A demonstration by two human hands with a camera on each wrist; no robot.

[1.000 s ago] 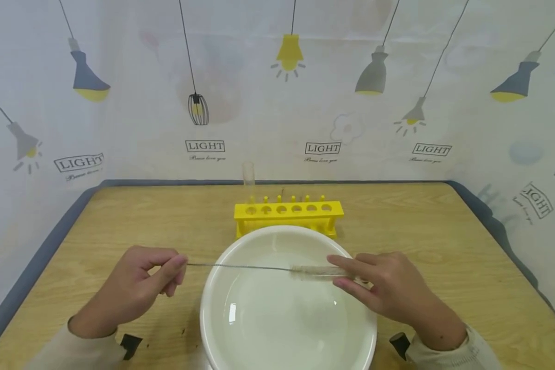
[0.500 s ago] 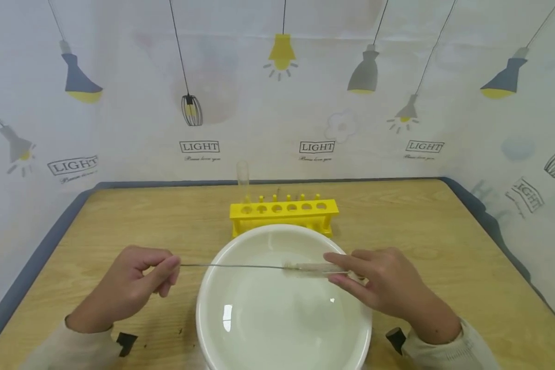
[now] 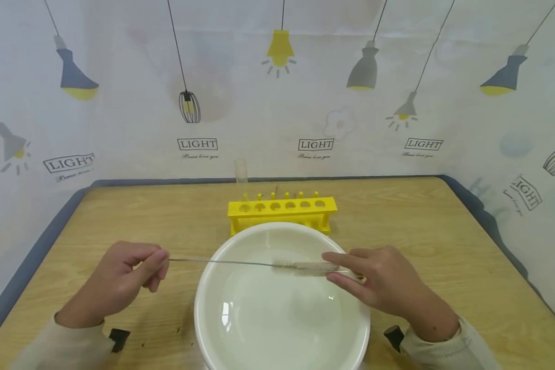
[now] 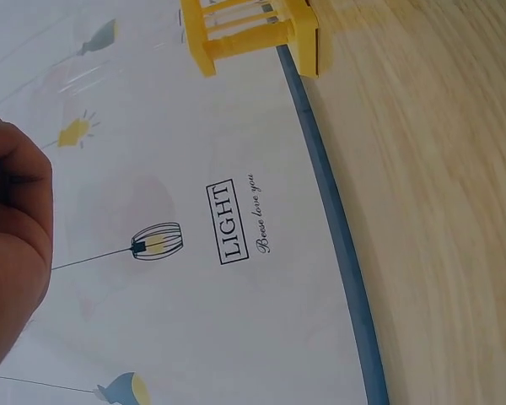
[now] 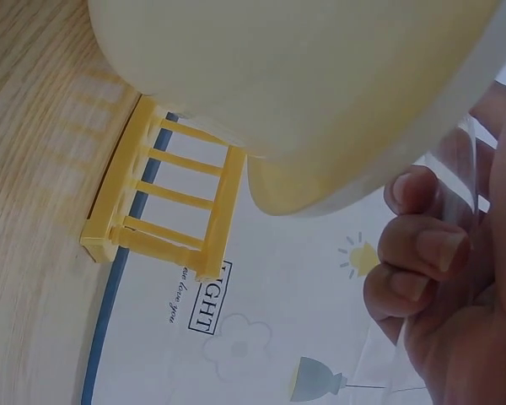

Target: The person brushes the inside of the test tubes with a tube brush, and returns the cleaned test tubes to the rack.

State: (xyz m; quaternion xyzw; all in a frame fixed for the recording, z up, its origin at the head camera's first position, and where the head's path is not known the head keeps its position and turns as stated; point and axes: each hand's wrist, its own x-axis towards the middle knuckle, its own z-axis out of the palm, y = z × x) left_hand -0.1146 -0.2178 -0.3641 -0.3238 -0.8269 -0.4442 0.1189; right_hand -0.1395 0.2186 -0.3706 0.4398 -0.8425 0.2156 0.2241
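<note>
My left hand (image 3: 125,275) pinches the twisted-wire handle of a test tube brush (image 3: 226,262) between thumb and fingers. The wire runs level to the right, over a white basin (image 3: 201,303). My right hand (image 3: 384,277) holds a clear glass test tube (image 3: 312,269) on its side, its mouth facing left. Some pale bristles show outside the mouth; the others sit inside the tube. In the right wrist view, fingers curl round the clear tube beside the basin's outer wall (image 5: 278,93). Only part of the left hand (image 4: 13,228) appears in its wrist view.
Behind the basin stands a yellow test tube rack (image 3: 282,206), with another clear test tube (image 3: 241,172) upright in its leftmost hole. The wooden table (image 3: 134,216) meets a white printed curtain (image 3: 259,113) at the back and sides.
The left hand has moved left with the brush wire, and more bristles now show outside the tube's mouth. The right hand keeps its hold on the tube. The head view has shifted slightly.
</note>
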